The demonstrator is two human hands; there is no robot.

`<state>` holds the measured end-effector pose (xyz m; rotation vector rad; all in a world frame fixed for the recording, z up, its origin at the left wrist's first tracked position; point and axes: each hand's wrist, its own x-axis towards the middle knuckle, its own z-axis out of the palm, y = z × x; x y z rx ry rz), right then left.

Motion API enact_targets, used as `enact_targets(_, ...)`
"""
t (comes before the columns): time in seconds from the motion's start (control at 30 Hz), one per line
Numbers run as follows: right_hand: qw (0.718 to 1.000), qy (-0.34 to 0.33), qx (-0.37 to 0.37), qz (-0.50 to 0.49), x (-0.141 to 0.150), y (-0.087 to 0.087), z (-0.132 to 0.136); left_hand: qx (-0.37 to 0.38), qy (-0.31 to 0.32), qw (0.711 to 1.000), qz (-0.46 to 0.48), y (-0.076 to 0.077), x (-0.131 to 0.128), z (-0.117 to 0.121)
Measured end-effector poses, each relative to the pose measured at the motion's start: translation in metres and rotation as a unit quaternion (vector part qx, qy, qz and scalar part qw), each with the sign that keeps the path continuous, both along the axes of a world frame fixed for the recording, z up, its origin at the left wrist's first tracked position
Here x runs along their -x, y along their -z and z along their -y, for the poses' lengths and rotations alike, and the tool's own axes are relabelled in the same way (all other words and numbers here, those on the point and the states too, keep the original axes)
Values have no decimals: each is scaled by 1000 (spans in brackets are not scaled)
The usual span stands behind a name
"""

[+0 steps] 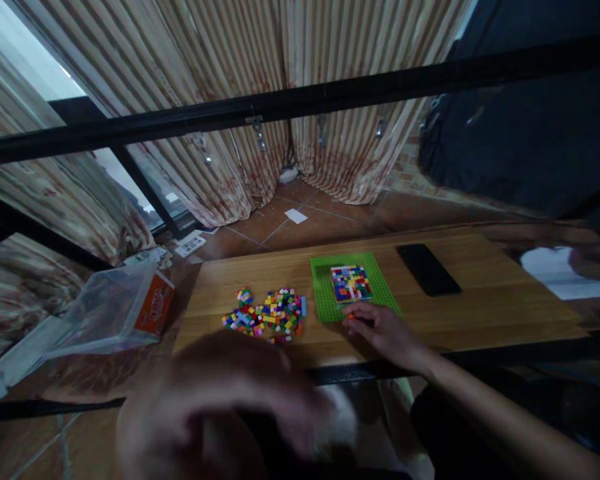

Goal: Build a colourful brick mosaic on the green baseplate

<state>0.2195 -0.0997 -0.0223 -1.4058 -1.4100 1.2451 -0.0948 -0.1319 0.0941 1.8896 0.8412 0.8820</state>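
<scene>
My right hand (pixel 383 330) is at the front edge of a green studded baseplate (pixel 380 283). Its thumb and fingers pinch a small orange toy brick (pixel 350 317). Just beyond the fingertips, a square mosaic of many-coloured bricks (pixel 350 283) is built on the plate. My left hand (pixel 230 393) is close to the camera, in front of the table, and smeared by motion. Its fingers cannot be made out, nor whether they hold anything. Left of the plate lies a loose heap of small coloured bricks (pixel 280 310), its near side partly behind the left hand.
A black phone-like slab (pixel 429 269) lies on the wooden table (pixel 500 293), right of the baseplate. On the floor to the left stands a clear plastic box (pixel 110 300) with an orange label. A dark metal bar (pixel 290 100) crosses above the table, before striped curtains (pixel 220 53).
</scene>
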Motion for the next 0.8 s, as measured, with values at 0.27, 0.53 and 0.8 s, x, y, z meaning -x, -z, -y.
enact_targets(0.27,998,49,-38,8,-30,-8,-35,176,-264,942,107,53,-71,-133)
enact_targets(0.53,970,171,-166,40,-38,-5,-36,287,-129,942,116,84,-144,-111)
enact_targets(0.8,935,88,-286,192,-22,-15,-31,476,-76,834,269,94,-185,-93)
